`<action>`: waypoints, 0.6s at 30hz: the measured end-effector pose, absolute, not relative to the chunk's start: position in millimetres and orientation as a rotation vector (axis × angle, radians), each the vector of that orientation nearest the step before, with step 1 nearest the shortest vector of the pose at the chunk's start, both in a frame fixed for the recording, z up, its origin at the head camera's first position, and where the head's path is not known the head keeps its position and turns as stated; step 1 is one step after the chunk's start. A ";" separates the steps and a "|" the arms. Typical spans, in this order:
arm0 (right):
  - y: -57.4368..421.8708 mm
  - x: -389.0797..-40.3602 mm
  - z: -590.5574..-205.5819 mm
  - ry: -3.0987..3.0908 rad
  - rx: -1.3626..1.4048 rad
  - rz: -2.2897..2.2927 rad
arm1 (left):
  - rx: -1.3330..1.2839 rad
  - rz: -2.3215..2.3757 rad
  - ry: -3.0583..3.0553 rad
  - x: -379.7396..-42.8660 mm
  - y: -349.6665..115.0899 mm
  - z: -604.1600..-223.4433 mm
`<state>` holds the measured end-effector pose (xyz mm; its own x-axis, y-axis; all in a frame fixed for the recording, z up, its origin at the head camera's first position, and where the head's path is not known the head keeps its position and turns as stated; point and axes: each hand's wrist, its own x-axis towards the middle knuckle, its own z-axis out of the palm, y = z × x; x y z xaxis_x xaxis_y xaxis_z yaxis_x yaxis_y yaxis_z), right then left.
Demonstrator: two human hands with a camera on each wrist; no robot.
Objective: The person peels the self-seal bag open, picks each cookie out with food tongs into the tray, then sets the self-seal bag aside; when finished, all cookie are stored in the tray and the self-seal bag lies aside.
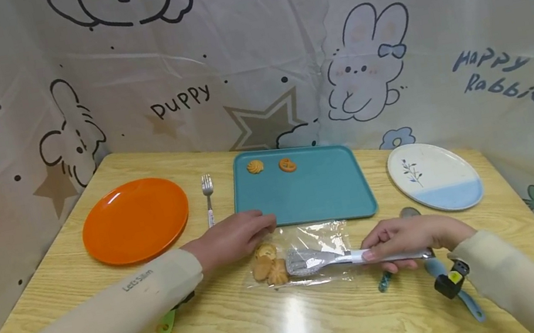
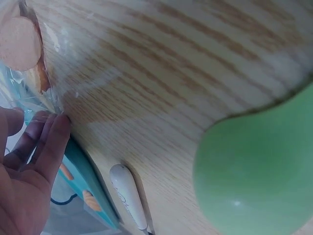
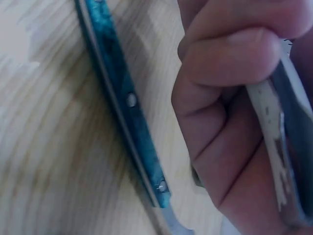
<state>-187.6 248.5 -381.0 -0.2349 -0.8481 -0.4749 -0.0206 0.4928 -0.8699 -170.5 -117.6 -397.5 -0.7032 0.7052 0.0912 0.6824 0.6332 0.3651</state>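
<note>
My right hand (image 1: 408, 240) grips a pair of metal tongs (image 1: 358, 256) around its arms, thumb on top. The tongs' head lies over the clear plastic bag (image 1: 327, 281), beside several cookies (image 1: 270, 267); whether it is inside the bag or on top, I cannot tell. At the bag's far left corner, my left hand (image 1: 239, 237) pinches the film between thumb and fingers, as the left wrist view shows. Two more cookies, a swirled one (image 1: 255, 167) and a pretzel-shaped one (image 1: 287, 165), lie on the teal tray (image 1: 319, 187) behind the bag.
An orange plate (image 1: 137, 219) and a fork (image 1: 209, 200) stand left of the tray. To its right is a white-and-blue plate (image 1: 435, 175). A teal-handled utensil (image 3: 124, 98) and a blue-handled one (image 1: 470, 303) lie by my right hand. Below my left forearm sits a green utensil (image 1: 166, 324).
</note>
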 end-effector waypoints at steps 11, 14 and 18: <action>238.3 -188.5 -385.5 1.680 -0.844 -0.911 | 1.184 0.566 2.792 -171.1 -116.7 -398.1; 234.6 -189.1 -385.4 1.659 -0.835 -0.909 | 1.193 0.555 2.795 -171.0 -116.0 -397.9; 230.7 -189.4 -386.0 1.645 -0.827 -0.919 | 1.212 0.548 2.799 -171.1 -116.1 -397.7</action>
